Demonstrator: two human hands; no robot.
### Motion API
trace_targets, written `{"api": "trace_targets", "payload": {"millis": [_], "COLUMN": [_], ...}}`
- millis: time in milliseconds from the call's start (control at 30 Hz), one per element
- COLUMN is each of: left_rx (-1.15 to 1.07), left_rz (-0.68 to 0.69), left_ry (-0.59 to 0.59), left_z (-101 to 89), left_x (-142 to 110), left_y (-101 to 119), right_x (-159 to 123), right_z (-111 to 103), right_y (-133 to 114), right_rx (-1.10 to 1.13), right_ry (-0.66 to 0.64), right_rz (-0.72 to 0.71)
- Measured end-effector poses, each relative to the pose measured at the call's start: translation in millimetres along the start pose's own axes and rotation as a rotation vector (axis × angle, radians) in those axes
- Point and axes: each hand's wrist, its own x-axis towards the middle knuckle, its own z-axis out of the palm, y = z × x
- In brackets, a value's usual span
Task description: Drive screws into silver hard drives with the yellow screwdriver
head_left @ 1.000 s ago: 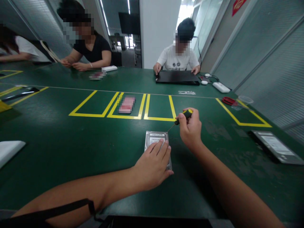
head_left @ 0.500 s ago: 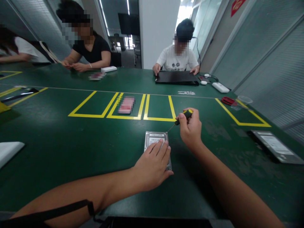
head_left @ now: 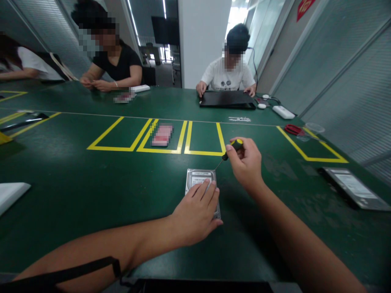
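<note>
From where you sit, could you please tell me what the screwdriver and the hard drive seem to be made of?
The screwdriver handle looks like dark and yellow plastic, perhaps partly rubber; its thin, straight shaft is probably metal. The hard drive seems to have a metal casing, judging by its silvery-grey sheen, with a white label, possibly paper.

Screwdriver [head_left: 236, 145]: and up it comes, handle swung in toward the hard drive [head_left: 197, 178], standing steeper than half a second ago.
Right hand [head_left: 247, 162]: knuckles edged out, a touch farther right of the hard drive.
Right thumb [head_left: 233, 156]: shifted across, tip now nearer the hard drive.
</note>
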Motion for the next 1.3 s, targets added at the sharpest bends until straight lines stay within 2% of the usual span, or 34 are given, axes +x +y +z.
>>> {"api": "trace_targets", "payload": {"millis": [100,233,400,533,600,700,933,1300], "left_rx": [0.008,0.007,0.016,0.020,0.016,0.013,0.033,0.019], "left_rz": [0.001,0.004,0.004,0.000,-0.001,-0.001,0.011,0.014], "left_ry": [0.009,0.012,0.012,0.009,0.007,0.008,0.017,0.007], "left_z": [1.4,2.4,1.8,2.3,3.0,3.7,3.7,0.6], "left_x": [-0.1,-1.1,-1.5,-0.8,-0.6,-0.6,-1.3,-0.5], "left_y": [0.0,-0.2,0.2,0.4,0.3,0.0,-0.9,-0.8], "right_x": [5.1,13.0,26.5,37.0,42.3,49.5,55.6,55.0], "right_z": [-3.2,-8.3,-21.4,-27.7,-29.3,-32.2,-44.2,-45.2], "right_y": [-4.5,-7.3,-17.7,-30.9,-36.6,-42.9,-51.9,-41.0], "right_rx": [0.011,0.067,-0.054,-0.134,-0.169,-0.207,-0.216,-0.196], "right_ry": [-0.052,-0.140,-0.280,-0.254,-0.262,-0.327,-0.421,-0.379], "right_rz": [-0.035,0.014,-0.052,-0.173,-0.188,-0.155,0.019,-0.056]}}
